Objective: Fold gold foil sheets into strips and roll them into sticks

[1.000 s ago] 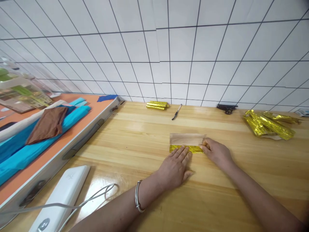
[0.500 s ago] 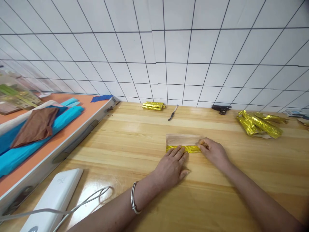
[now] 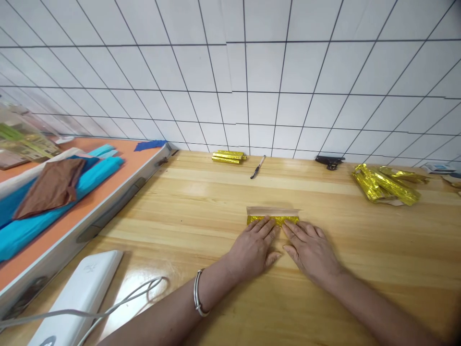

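A sheet of gold foil paper (image 3: 279, 221) lies on the wooden table (image 3: 187, 202), its near part folded over with the shiny side up. Along its far edge the pale brown backing (image 3: 270, 210) shows as a narrow strip. My left hand (image 3: 252, 247) rests flat, fingertips pressing the left half of the gold fold. On the right half lie the outstretched fingers of my right hand (image 3: 311, 250), palm down. Both thumbs are spread on the tabletop. The fingers hide part of the fold's near edge.
Folded gold strips (image 3: 228, 156) and a pen (image 3: 258, 167) lie near the tiled wall (image 3: 262, 67). To the right are a black object (image 3: 330, 162) and a gold foil pile (image 3: 385, 185). A white device (image 3: 77, 298) with a cable is at left, beside an orange surface (image 3: 104, 180) with blue and brown material.
My right hand has left the sheet's right end and now lies flat on the fold beside my left hand. The visible brown strip has become narrower.
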### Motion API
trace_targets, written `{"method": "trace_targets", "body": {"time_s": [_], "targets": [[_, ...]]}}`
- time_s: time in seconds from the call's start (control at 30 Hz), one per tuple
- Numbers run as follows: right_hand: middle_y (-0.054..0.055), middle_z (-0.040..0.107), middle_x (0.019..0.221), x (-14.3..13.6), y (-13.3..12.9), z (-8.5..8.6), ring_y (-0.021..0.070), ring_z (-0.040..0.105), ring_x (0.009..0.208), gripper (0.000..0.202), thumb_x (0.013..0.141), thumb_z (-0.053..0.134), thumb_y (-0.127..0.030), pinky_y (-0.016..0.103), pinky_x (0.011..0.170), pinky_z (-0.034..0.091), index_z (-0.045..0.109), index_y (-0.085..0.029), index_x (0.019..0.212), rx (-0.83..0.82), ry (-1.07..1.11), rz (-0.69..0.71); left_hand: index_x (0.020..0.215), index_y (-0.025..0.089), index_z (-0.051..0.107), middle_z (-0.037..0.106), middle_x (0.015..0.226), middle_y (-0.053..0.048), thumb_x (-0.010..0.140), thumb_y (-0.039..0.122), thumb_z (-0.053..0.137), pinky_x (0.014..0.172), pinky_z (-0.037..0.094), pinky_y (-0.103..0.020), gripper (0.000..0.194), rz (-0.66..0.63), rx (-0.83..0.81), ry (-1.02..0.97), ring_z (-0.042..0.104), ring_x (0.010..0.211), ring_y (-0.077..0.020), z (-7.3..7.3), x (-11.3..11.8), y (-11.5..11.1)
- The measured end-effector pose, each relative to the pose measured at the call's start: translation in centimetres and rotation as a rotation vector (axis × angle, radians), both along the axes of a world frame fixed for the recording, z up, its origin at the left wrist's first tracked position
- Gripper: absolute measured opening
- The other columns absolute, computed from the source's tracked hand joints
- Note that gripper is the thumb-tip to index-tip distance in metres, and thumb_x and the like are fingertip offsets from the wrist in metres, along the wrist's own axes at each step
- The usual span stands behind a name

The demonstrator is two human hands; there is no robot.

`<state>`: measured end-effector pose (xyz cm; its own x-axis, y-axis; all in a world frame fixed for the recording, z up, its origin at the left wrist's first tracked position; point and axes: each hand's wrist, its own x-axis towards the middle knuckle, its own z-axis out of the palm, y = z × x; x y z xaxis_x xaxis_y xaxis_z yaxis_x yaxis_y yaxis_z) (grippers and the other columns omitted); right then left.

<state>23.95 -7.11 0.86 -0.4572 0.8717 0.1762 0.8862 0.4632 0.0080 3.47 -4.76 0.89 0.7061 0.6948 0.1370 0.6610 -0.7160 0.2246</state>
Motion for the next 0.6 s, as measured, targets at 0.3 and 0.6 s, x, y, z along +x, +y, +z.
{"method": "trace_targets", "body": {"time_s": [0.3, 0.6], "targets": [[0.004, 0.051, 0.132, 2.2, -0.5, 0.1, 0.0263, 0.041, 0.119, 0.04, 0.091, 0.04, -0.034, 0.042, 0.09, 0.036, 0.051, -0.023, 0.128, 0.016, -0.011, -0.039, 0.138, 0.017, 0.033, 0.036, 0.142, -0.011, 0.089, 0.049, 0.037, 0.109, 0.025, -0.039, 0.059, -0.018, -0.009, 0.002, 0.031, 0.132, -0.0221, 0.1, -2.1, -0.1], [0.007, 0.062, 0.118, 2.2, -0.2, 0.1, 0.0277, 0.041, 0.121, 0.035, 0.091, 0.042, -0.032, 0.043, 0.092, 0.036, 0.058, -0.02, 0.12, -0.011, -0.021, -0.012, 0.137, 0.025, 0.034, 0.045, 0.136, -0.003, 0.091, 0.045, 0.036, 0.108, 0.025, -0.039, 0.05, 0.046, -0.009, 0.07, 0.034, 0.13, -0.0204, 1.0, -5.3, -1.1]]}}
